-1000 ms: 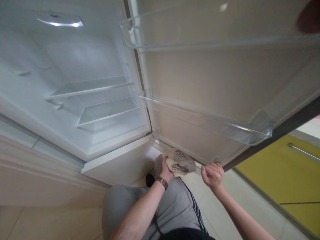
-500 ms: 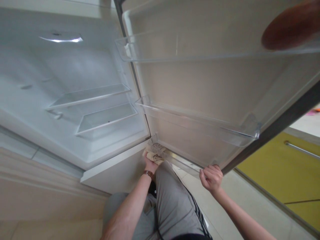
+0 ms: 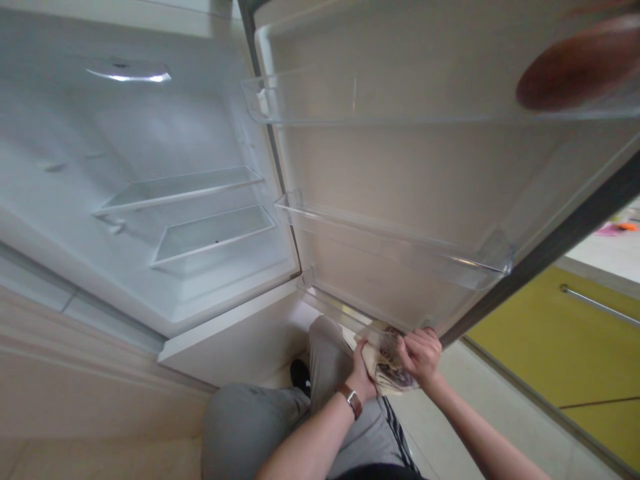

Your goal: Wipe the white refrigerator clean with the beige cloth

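My left hand, with a brown-strapped watch on the wrist, is closed on a beige patterned cloth pressed against the lowest clear door bin of an open fridge door. My right hand grips the outer end of that same bin, fingers curled, right beside the cloth. Both hands meet near the door's bottom corner.
The fridge interior at left holds two glass shelves. Two more clear door bins sit above. A yellow cabinet with a metal handle stands at right. A blurred reddish shape is at the top right. My grey-trousered legs are below.
My left hand has moved the cloth along the bottom bin, from its hinge end to its outer end, up against my right hand. The right hand has stayed on the bin.
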A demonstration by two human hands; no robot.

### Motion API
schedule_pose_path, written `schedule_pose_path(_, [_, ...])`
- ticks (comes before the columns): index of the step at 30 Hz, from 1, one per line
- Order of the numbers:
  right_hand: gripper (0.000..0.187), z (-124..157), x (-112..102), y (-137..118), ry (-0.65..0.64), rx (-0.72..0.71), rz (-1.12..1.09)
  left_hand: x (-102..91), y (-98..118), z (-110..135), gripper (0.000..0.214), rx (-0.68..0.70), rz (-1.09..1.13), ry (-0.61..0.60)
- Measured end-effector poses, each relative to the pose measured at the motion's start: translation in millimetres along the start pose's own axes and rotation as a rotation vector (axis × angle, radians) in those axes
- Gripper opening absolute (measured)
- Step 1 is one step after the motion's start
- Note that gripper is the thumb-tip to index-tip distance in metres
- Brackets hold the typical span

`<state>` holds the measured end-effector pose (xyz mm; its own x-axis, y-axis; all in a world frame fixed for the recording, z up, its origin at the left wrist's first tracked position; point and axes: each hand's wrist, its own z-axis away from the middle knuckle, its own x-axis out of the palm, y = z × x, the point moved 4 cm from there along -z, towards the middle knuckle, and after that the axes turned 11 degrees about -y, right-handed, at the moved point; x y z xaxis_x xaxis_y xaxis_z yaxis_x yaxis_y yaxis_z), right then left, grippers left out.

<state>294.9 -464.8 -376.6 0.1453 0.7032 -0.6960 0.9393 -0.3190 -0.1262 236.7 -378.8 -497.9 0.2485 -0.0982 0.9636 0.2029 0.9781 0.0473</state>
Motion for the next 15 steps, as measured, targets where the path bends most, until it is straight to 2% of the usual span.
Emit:
schedule_pose_path(3, [0.043,-1.0,-1.2,-2.5,0.006,0.015,-0.004,4.8,-11.3,0.2,0.055,-0.007,-0.005,0.013])
schedule_pose_path(6, [0.043,0.0,-0.6,-4.3,0.015,-0.003,-0.002,5.1,9.4,4.6,0.056,0.085,-0.021,0.038])
schedule_pose_path(9, [0.042,2.1,1.1,-4.3,0.029,-0.008,0.006,3.1,60.3,17.9,0.054,0.295,-0.034,0.134])
schedule_pose_path(12, [0.042,3.0,1.5,-4.7,0.044,-0.001,0.002,3.5,127.3,44.8,0.045,0.615,-0.083,0.285])
schedule_pose_path(15, [0.042,2.9,0.2,-6.0,0.058,-0.001,-0.008,9.8,186.7,80.6,0.05,0.934,-0.32,0.489])
